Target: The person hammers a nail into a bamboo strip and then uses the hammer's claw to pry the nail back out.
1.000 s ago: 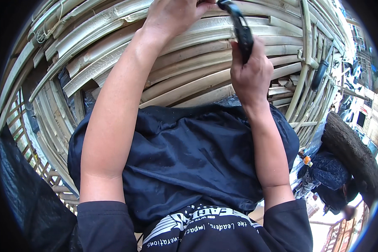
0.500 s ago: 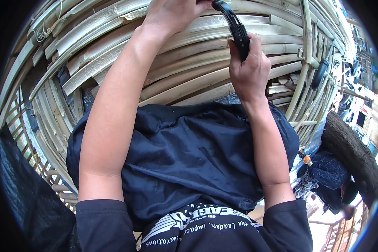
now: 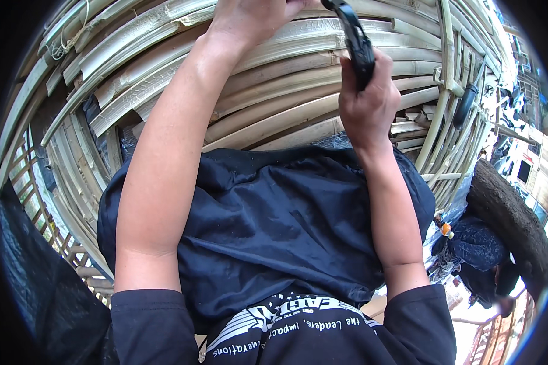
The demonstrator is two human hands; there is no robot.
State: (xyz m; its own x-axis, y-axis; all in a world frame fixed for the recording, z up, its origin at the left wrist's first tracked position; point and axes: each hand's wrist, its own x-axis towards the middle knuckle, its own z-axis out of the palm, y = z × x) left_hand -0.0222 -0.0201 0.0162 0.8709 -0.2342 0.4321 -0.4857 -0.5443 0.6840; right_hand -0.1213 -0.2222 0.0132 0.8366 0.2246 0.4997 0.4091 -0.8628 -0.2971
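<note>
Closed around the grip of a black hand tool (image 3: 361,53) with a slotted, curved body is my right hand (image 3: 371,103). The tool slants up and left, slightly blurred, and its tip runs close to the upper edge; its exact kind is unclear. My left hand (image 3: 249,21) reaches up over the bamboo slats (image 3: 286,85), near the tool's tip. Most of its fingers lie beyond the upper edge, so their grip is hidden. Under both hands the split bamboo slats lie side by side in curved rows.
Dark cloth (image 3: 286,213) covers my lap. A bamboo frame (image 3: 447,48) with a black handle-like piece (image 3: 466,104) stands at right. Beyond it are a thick log (image 3: 511,207), a small bottle with an orange part (image 3: 447,230) and a person in dark clothes (image 3: 481,249). Dark sheeting (image 3: 36,280) hangs at left.
My right hand and the black tool have shifted a little to the right. My left hand has stayed nearly in place.
</note>
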